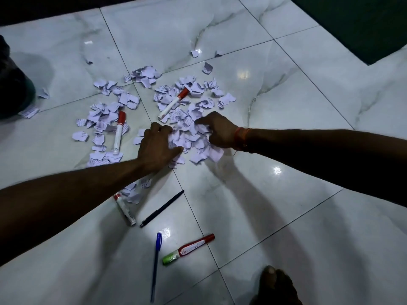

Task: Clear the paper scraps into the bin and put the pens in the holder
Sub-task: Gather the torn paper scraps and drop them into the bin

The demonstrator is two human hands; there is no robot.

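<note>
Gripping paper scraps (190, 134) at pile edges — left hand (157, 144), right hand (220, 130)

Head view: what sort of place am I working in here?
Most likely the floor of an indoor room, not a desk: glossy marble-look tiles with grout lines, a dark green mat at the far right, and a bare foot at the bottom edge. The paper scraps lie straight on the tiles.
</note>
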